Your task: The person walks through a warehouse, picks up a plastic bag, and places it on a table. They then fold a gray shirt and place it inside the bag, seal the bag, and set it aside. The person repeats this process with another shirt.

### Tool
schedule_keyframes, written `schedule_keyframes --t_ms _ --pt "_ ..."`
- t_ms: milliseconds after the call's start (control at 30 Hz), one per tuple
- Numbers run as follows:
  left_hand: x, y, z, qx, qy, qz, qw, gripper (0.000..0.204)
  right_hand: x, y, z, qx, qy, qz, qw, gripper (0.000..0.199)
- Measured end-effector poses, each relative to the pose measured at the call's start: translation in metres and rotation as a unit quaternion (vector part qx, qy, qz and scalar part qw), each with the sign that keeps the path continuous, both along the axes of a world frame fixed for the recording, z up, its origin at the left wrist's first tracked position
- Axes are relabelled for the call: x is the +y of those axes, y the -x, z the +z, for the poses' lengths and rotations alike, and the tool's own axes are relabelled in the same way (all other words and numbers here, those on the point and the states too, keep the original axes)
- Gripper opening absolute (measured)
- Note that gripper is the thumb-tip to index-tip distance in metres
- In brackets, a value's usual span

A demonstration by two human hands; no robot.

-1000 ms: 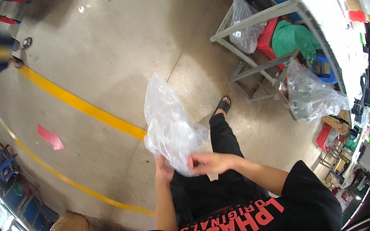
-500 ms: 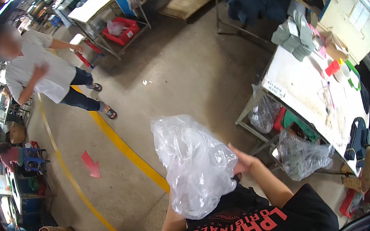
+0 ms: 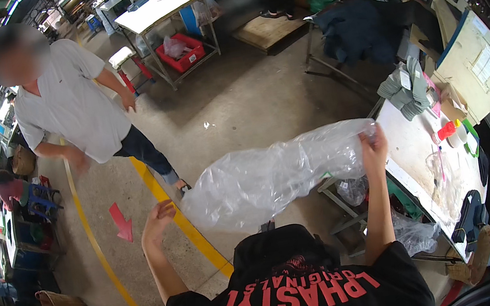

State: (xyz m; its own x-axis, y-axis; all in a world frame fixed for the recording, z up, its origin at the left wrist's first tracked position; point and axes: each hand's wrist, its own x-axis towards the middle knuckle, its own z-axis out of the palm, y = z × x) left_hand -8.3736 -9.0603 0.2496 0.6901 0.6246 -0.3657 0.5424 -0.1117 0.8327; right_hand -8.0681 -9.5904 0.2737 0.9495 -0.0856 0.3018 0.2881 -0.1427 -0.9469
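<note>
The right hand (image 3: 374, 146) grips a long, crinkled, clear plastic bag (image 3: 267, 176), which stretches leftward from that grip to just beside the curled left hand (image 3: 157, 220), whose hold cannot be told. Right of the grip stands a white-topped table (image 3: 408, 146).

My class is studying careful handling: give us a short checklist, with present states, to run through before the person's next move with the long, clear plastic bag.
1. Bare right hand grips the long, clear plastic bag: ok, at its right end.
2. Bare left hand grips it: not ok, beside its left end, apparently apart.
3. Bag spread lengthwise: ok.
4. Bag's opening located: cannot tell, creases and glare obscure it.
5. Ahead-left free of people: not ok, a co-worker in a pale, short-sleeved shirt is there.
</note>
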Motion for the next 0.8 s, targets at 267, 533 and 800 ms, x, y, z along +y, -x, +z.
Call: schedule_keyframes --t_ms 267,533,800 --pt "-0.109 -0.145 0.076 -0.23 0.349 -0.291 0.86 0.051 0.161 0.09 0.027 -0.306 0.321 0.353 0.824 0.047" --pt "-0.112 -0.18 -0.026 -0.206 0.467 0.024 0.86 0.026 0.142 0.117 0.002 0.038 0.28 0.395 0.874 0.046" --pt "-0.152 -0.16 -0.033 -0.004 0.058 -0.288 0.956 0.057 0.159 0.12 -0.007 0.076 0.178 0.612 0.767 0.04"
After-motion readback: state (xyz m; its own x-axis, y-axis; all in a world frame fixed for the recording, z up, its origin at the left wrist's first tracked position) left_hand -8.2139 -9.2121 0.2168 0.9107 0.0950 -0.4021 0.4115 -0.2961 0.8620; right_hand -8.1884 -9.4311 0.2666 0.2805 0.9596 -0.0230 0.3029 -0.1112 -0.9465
